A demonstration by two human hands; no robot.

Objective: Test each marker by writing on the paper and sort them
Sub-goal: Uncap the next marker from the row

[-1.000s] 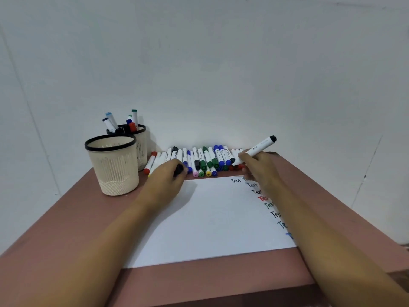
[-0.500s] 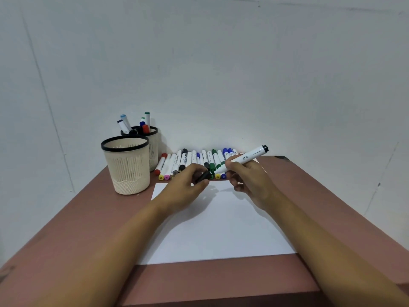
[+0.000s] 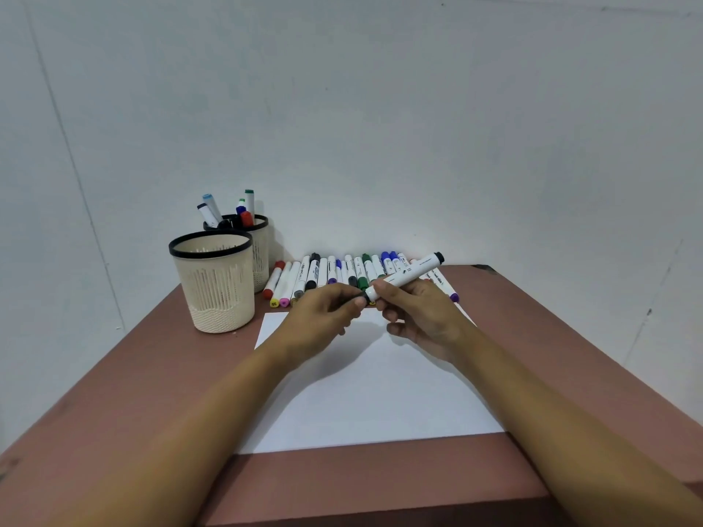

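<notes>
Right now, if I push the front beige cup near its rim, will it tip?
Likely tips: the front cup is taller than wide and narrows toward its base. Slotted walls suggest light plastic; nothing shows above its rim, so probably little weight steadies it.

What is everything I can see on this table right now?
reddish-brown table: one, under everything.
white sheet of paper: one, table centre.
cream mesh cups with black rims: two, left rear; rear cup holds several upright markers.
row of white-barrelled markers: many, mixed caps, lying along far edge.
white marker with black end: one, above paper.
small black cap: one, at that marker's near tip.
left hand: pinches cap.
right hand: grips marker.
</notes>
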